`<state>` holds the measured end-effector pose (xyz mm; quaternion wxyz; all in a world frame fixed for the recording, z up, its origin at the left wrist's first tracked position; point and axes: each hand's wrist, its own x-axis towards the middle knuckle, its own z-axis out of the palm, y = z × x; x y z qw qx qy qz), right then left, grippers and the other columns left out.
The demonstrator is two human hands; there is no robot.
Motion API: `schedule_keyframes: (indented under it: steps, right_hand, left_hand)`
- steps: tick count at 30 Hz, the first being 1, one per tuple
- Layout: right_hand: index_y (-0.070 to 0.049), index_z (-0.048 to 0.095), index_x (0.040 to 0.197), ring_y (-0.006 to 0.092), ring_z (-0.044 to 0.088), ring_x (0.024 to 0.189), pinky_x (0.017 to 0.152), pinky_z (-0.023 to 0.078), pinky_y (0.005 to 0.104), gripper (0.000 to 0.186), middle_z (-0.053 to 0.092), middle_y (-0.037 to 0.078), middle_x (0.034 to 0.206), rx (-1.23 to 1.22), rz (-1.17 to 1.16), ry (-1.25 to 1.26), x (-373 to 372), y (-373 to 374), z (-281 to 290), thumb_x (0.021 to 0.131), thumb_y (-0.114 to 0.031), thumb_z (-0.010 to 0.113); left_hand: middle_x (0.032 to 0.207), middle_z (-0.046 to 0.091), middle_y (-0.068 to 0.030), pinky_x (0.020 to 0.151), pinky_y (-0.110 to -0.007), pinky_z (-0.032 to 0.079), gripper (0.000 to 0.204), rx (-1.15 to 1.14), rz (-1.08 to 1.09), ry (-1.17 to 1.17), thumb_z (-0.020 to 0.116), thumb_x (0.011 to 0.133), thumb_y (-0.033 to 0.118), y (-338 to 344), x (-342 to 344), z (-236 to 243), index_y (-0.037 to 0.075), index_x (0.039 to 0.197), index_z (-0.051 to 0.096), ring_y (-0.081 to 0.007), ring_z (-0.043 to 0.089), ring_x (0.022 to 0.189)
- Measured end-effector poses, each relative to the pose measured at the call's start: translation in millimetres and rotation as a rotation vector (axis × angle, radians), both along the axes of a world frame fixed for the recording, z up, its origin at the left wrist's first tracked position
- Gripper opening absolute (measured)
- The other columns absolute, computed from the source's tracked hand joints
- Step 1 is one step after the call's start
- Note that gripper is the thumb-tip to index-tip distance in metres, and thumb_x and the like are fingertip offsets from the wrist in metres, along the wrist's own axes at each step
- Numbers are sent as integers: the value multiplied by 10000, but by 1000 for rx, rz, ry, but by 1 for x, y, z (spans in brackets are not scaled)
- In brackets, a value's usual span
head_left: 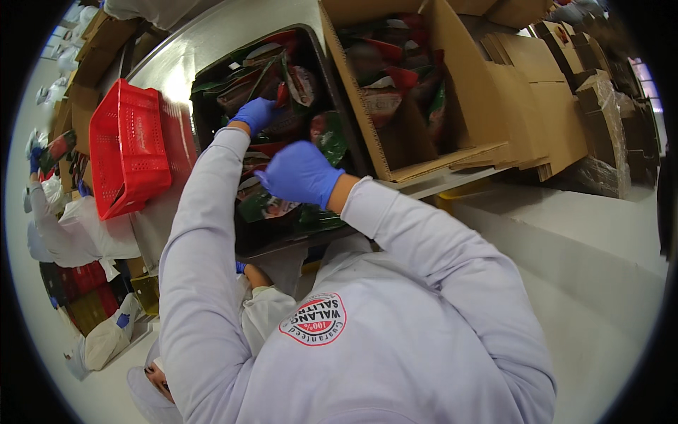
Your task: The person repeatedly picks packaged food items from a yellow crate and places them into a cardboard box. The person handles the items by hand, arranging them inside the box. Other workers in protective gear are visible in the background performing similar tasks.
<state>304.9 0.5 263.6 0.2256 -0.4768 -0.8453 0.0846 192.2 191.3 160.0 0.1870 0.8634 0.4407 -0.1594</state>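
A black tray on a steel table holds several green and red food packets. My left hand, in a blue glove, reaches into the middle of the tray, its fingers curled around a packet. My right hand, also gloved, hovers low over the packets near the tray's front. Its fingers curl downward and the back of the hand hides them. White coat sleeves cover both of my arms.
A red plastic crate lies tipped left of the tray on the steel table. An open cardboard box with more packets stands to the right, flattened cardboard beyond it. People in white coats work at left and below.
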Motion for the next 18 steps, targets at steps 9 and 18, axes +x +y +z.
schedule_keyframes:
  steps: [9,18]
  right_hand:
    - [-71,647,707,222,571,541,508,450,325,304,606,90,647,382,-134,-63,165,10,224,853,-317,546]
    - [-70,645,618,337,558,532,536,470,403,444,570,142,577,6,-238,-35,224,34,135,884,-385,481]
  left_hand:
    - [923,620,-96,745,-278,475,378,18,204,-688,549,881,336,24,-51,116,51,1128,569,-161,570,764]
    - [989,607,-29,832,-239,423,250,68,329,-954,572,880,172,-121,64,210,7,1067,585,-95,533,919]
